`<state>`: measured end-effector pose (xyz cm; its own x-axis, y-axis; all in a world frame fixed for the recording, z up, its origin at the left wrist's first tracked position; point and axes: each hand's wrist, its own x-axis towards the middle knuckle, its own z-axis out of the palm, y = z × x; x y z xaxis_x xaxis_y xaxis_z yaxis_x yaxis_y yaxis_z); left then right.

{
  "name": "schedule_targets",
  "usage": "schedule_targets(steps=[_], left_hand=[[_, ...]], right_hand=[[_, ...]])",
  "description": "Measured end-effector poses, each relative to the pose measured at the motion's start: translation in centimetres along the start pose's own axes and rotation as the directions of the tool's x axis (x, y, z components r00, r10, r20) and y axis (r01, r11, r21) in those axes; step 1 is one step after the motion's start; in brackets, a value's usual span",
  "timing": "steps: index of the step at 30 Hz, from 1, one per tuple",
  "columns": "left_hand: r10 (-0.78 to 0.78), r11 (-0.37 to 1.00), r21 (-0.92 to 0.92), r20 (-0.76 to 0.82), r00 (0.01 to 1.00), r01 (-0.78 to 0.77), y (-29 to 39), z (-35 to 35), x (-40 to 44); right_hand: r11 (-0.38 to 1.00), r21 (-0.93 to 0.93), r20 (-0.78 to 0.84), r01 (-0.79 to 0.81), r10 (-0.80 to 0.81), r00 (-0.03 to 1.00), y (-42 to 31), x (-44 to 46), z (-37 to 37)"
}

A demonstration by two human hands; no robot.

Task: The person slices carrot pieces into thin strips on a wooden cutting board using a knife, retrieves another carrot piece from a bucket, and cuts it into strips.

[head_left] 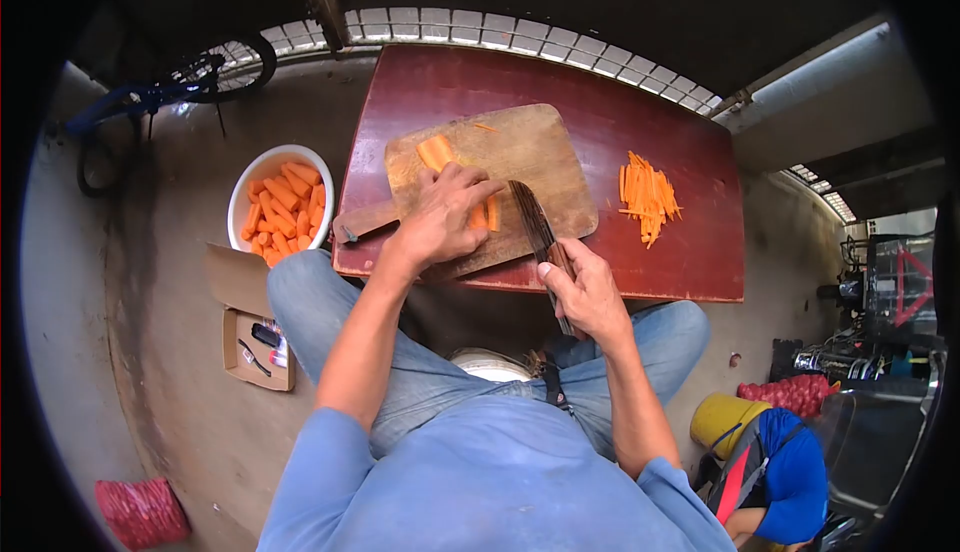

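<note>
On the wooden cutting board point(545, 152), my left hand point(448, 214) presses down with bent fingers on orange carrot pieces point(480, 217). More flat carrot slices point(436, 151) lie just beyond its fingers. The handle of my knife point(540, 232) is in my right hand point(588, 292); its dark blade rests over the board, right of the carrot pieces. A heap of thin carrot strips point(648, 197) lies on the red table point(690, 152), to the right of the board. Whole peeled carrots point(285, 202) fill a white bowl point(240, 197) left of the table.
An open cardboard box point(235, 352) with small items stands on the floor at left, with a blue bicycle point(150, 97) behind. Red net sacks point(140, 512) lie on the floor. At lower right are a yellow bucket point(722, 422) and a person in blue point(795, 477).
</note>
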<state>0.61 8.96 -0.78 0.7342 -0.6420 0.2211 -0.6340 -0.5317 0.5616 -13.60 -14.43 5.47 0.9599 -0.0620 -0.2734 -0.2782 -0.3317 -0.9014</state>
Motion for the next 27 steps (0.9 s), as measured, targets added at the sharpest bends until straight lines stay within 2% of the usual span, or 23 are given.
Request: schedule_targets(steps=[5,11,15,22,27], left_hand=[[0.002,0.999,-0.049,-0.023,1.000,-0.003,0.1,1.2,1.0],[0.053,0.995,-0.081,-0.137,0.989,-0.064,1.1,2.6,0.8],[0.116,0.991,-0.049,-0.183,0.976,-0.127,1.1,3.2,0.3],[0.108,0.994,0.027,-0.175,0.979,-0.105,1.7,3.5,0.4],[0.105,0.994,0.019,-0.200,0.974,-0.104,1.5,3.7,0.6]], right_hand=[[0.995,0.079,0.004,-0.057,0.057,0.998,1.0,0.6,0.4],[0.994,0.096,-0.032,-0.046,0.049,0.998,-0.1,0.4,-0.5],[0.996,0.079,0.020,-0.035,0.033,0.999,-0.6,1.0,-0.6],[0.992,-0.114,0.009,-0.051,0.053,0.999,-2.7,-0.1,0.8],[0.987,-0.080,-0.013,-0.138,0.137,0.990,-2.6,-0.4,1.5]])
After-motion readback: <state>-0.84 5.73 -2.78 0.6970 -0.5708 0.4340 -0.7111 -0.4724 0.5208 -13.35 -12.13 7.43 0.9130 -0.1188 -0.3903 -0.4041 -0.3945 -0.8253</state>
